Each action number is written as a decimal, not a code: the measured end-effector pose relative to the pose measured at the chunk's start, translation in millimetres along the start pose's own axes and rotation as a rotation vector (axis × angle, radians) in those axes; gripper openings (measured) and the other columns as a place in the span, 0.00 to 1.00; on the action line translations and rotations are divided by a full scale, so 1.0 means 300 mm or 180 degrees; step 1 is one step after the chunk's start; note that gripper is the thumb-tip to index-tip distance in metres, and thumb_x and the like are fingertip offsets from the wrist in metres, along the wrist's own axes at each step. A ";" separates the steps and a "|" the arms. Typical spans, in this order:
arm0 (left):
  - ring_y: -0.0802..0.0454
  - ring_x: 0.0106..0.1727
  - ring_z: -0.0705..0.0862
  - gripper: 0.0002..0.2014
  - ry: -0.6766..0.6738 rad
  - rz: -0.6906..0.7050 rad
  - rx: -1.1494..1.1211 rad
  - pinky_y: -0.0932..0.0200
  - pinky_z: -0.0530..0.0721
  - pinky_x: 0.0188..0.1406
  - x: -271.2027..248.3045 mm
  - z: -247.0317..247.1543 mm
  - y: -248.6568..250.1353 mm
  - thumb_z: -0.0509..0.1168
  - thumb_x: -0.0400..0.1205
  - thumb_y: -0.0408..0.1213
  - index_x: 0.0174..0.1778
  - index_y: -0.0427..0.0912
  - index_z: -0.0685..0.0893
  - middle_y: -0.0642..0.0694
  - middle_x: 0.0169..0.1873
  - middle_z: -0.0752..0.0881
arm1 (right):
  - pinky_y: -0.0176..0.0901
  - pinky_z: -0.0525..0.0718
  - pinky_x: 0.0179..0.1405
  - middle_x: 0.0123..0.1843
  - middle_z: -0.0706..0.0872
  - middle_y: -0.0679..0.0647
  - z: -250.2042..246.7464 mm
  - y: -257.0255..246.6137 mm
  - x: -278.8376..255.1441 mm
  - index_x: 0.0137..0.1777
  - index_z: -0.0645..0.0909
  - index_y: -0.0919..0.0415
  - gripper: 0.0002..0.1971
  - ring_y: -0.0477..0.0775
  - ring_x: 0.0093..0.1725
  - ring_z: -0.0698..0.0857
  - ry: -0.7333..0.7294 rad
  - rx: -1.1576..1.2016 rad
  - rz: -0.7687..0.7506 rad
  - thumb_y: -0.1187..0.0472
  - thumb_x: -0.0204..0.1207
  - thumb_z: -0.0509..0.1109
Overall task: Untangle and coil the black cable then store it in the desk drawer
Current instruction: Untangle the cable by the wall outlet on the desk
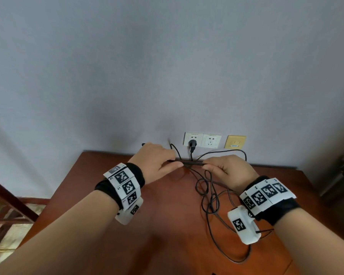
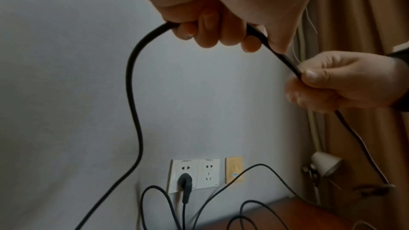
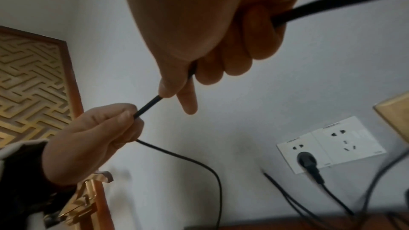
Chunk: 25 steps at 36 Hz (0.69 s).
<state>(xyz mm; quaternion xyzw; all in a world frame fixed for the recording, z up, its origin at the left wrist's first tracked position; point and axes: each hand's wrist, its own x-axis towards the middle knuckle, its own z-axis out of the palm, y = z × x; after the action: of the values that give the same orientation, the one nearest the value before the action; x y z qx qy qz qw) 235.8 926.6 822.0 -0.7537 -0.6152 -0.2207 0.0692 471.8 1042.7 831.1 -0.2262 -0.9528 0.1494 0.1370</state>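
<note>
A thin black cable is stretched taut between my two hands, above the back edge of the brown wooden desk. My left hand grips it with curled fingers. My right hand pinches it between thumb and forefinger, and its other fingers curl round it. More of the cable lies in tangled loops on the desk under my right wrist. One long loop hangs down from my left hand. No drawer is in view.
The wall stands right behind the desk with two white sockets and a yellow plate. A black plug sits in the left socket. A lamp and a curtain are at the right, a wooden lattice frame at the left.
</note>
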 end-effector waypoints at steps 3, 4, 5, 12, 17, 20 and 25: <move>0.50 0.27 0.76 0.25 -0.0065 -0.0072 0.0009 0.58 0.64 0.36 -0.007 0.000 -0.035 0.50 0.80 0.63 0.31 0.47 0.77 0.56 0.19 0.69 | 0.48 0.84 0.44 0.41 0.89 0.46 -0.001 0.044 -0.020 0.50 0.83 0.48 0.25 0.46 0.42 0.86 -0.0064 -0.0112 0.0189 0.35 0.80 0.49; 0.49 0.27 0.77 0.26 -0.0109 -0.0058 0.0044 0.58 0.64 0.37 -0.008 0.001 -0.039 0.49 0.80 0.63 0.31 0.47 0.78 0.56 0.19 0.70 | 0.48 0.84 0.41 0.38 0.88 0.46 0.000 0.051 -0.024 0.48 0.83 0.49 0.27 0.46 0.39 0.85 -0.0100 -0.0183 0.0182 0.33 0.79 0.47; 0.49 0.28 0.77 0.26 -0.0139 -0.0046 0.0067 0.58 0.63 0.37 -0.008 0.003 -0.040 0.49 0.79 0.64 0.31 0.47 0.78 0.55 0.19 0.71 | 0.48 0.83 0.39 0.36 0.87 0.46 0.002 0.056 -0.026 0.47 0.82 0.50 0.29 0.47 0.37 0.84 -0.0129 -0.0241 0.0164 0.32 0.79 0.45; 0.50 0.28 0.75 0.26 -0.0126 -0.0665 0.0348 0.56 0.66 0.30 0.021 0.002 0.014 0.40 0.80 0.65 0.30 0.50 0.71 0.55 0.21 0.71 | 0.44 0.79 0.36 0.28 0.78 0.41 0.006 0.018 -0.008 0.42 0.82 0.52 0.18 0.45 0.33 0.78 0.0021 -0.0132 0.0178 0.45 0.83 0.55; 0.48 0.34 0.80 0.22 -0.0127 -0.1131 -0.0021 0.52 0.77 0.36 0.064 0.043 0.114 0.44 0.87 0.55 0.33 0.49 0.71 0.51 0.29 0.79 | 0.48 0.78 0.35 0.26 0.76 0.43 0.025 -0.019 0.031 0.31 0.70 0.44 0.17 0.48 0.31 0.78 0.0244 -0.0014 0.0171 0.48 0.83 0.58; 0.49 0.36 0.79 0.17 -0.0074 -0.0981 -0.0332 0.50 0.79 0.40 0.095 0.061 0.190 0.45 0.87 0.51 0.37 0.49 0.71 0.52 0.32 0.78 | 0.47 0.75 0.32 0.25 0.74 0.44 0.031 -0.055 0.051 0.29 0.67 0.44 0.19 0.50 0.30 0.76 0.0196 0.0002 0.0125 0.49 0.84 0.58; 0.45 0.33 0.79 0.19 0.0064 -0.0708 -0.0338 0.51 0.76 0.39 0.108 0.075 0.211 0.44 0.87 0.53 0.38 0.47 0.71 0.52 0.29 0.78 | 0.44 0.69 0.30 0.25 0.75 0.44 0.025 -0.066 0.050 0.28 0.64 0.45 0.19 0.50 0.29 0.74 0.0181 0.0080 0.0072 0.55 0.82 0.58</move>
<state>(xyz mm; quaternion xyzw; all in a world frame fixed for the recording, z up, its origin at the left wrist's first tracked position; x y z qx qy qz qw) 306.7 949.3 826.0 -0.6812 -0.6817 -0.2668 0.0105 448.7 1031.2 834.0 -0.2395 -0.9439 0.1564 0.1651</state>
